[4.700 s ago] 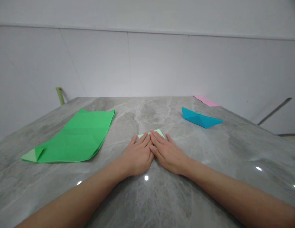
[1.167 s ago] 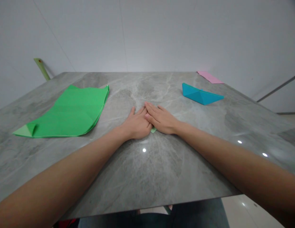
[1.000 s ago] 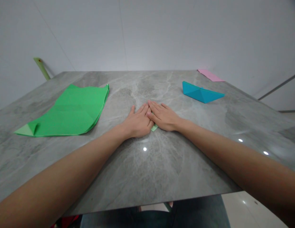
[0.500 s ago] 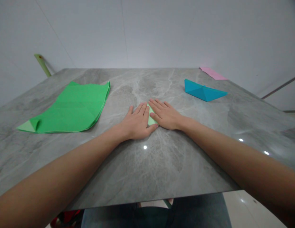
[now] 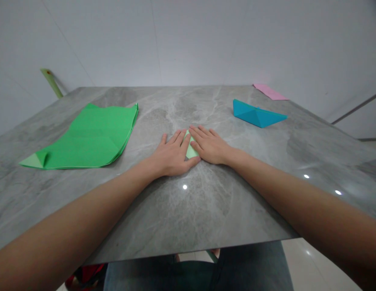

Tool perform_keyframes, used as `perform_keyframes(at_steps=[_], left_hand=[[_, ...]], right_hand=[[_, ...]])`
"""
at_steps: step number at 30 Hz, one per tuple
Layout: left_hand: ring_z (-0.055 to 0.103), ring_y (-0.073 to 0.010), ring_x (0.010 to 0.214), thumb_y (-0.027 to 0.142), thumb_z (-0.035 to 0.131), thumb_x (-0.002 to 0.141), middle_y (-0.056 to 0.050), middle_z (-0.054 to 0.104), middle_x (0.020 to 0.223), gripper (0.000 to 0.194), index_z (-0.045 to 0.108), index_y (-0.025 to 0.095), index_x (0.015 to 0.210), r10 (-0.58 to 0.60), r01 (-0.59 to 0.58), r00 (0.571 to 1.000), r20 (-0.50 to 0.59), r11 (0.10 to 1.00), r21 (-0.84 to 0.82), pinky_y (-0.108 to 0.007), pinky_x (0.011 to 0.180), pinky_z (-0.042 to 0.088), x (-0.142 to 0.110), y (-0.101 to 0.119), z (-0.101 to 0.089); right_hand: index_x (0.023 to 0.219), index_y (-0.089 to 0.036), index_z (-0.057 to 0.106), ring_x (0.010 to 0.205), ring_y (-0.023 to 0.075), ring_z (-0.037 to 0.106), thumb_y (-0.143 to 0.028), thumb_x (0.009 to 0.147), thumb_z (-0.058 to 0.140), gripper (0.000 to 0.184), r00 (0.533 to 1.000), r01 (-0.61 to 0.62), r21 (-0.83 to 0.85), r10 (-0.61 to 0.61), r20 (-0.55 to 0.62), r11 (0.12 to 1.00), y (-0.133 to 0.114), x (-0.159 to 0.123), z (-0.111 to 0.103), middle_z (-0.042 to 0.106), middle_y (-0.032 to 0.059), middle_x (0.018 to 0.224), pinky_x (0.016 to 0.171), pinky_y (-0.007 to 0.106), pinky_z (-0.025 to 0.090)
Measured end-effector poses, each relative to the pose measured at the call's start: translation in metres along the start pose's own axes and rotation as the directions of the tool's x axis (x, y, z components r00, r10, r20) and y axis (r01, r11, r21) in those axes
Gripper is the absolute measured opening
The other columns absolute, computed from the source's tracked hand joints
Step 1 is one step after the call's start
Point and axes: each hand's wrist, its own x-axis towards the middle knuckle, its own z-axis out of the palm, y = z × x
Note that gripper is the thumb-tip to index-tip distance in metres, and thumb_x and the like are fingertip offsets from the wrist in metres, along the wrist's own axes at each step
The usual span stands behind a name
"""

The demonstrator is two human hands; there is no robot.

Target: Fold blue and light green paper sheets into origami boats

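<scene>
The paper (image 5: 191,152) is mid-frame, between the left hand (image 5: 173,155) and right hand (image 5: 211,145). Both lie flat, touching it, gripping nothing, neither nearer. Its showing part is longest going up the frame.

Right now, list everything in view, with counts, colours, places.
Table: 1, grey, centre
Small paper: 1, pale green, table middle, partly covered
Paper stack: 1, green, table left
Paper boat: 1, blue, table right
Paper sheet: 1, pink, far right edge
Stick: 1, green, beyond table left
Wall: 1, white, behind
Floor: 1, pale, lower right
Bundle: 1, red, lower left, unclear
Legs: 2, clothed blue-grey, below table
Arms: 2, bare, foreground
Left hand: 1, bare, on small paper
Right hand: 1, bare, on small paper
</scene>
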Motion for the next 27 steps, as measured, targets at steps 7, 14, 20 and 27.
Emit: perform_keyframes(at_steps=[7, 14, 20, 27], left_hand=[[-0.001, -0.0341, 0.148, 0.063, 0.023, 0.091, -0.021, 0.006, 0.160, 0.087, 0.013, 0.001, 0.151, 0.115, -0.114, 0.993, -0.010, 0.992, 0.059, -0.060, 0.114, -0.001, 0.007, -0.002, -0.003], [0.006, -0.0284, 0.149, 0.057, 0.019, 0.094, -0.019, 0.007, 0.160, 0.080, 0.013, 0.002, 0.152, 0.114, -0.114, 0.993, 0.002, 0.992, 0.056, -0.049, 0.118, 0.009, 0.012, -0.006, 0.000], [0.012, -0.0273, 0.148, 0.066, 0.024, 0.092, -0.012, 0.012, 0.161, 0.079, 0.020, 0.015, 0.153, 0.128, -0.127, 0.992, -0.017, 0.991, 0.037, -0.049, 0.117, 0.012, 0.010, -0.010, -0.003], [0.013, -0.0287, 0.148, 0.076, 0.024, 0.086, -0.011, 0.012, 0.161, 0.088, 0.018, 0.020, 0.153, 0.117, -0.117, 0.993, -0.026, 0.993, 0.010, -0.051, 0.117, 0.010, 0.007, -0.009, -0.006]], right_hand=[[0.153, -0.012, 0.021, 0.145, 0.0372, 0.016, -0.041, 0.096, 0.017, 0.064, 0.999, 0.029, -0.010, -0.029, 0.021, 1.000, -0.001, -0.002, -0.002, 0.018, 0.0095, 0.160, 0.113, 0.062, 0.021], [0.154, -0.014, 0.020, 0.146, 0.0394, 0.012, -0.047, 0.096, 0.020, 0.067, 0.992, -0.126, 0.054, 0.126, -0.001, 0.991, -0.003, -0.002, -0.001, 0.015, 0.0080, 0.161, 0.113, 0.064, 0.017], [0.154, -0.009, 0.011, 0.144, 0.0460, 0.009, -0.072, 0.078, 0.045, 0.105, 0.947, -0.306, 0.192, 0.319, -0.042, 0.933, 0.022, 0.003, -0.004, 0.013, 0.0179, 0.160, 0.113, 0.066, 0.014], [0.154, -0.007, 0.000, 0.144, 0.0470, 0.006, -0.074, 0.058, 0.066, 0.134, 0.965, -0.259, 0.195, 0.262, 0.011, 0.946, 0.026, -0.006, -0.010, 0.010, 0.0244, 0.159, 0.113, 0.066, 0.012]])
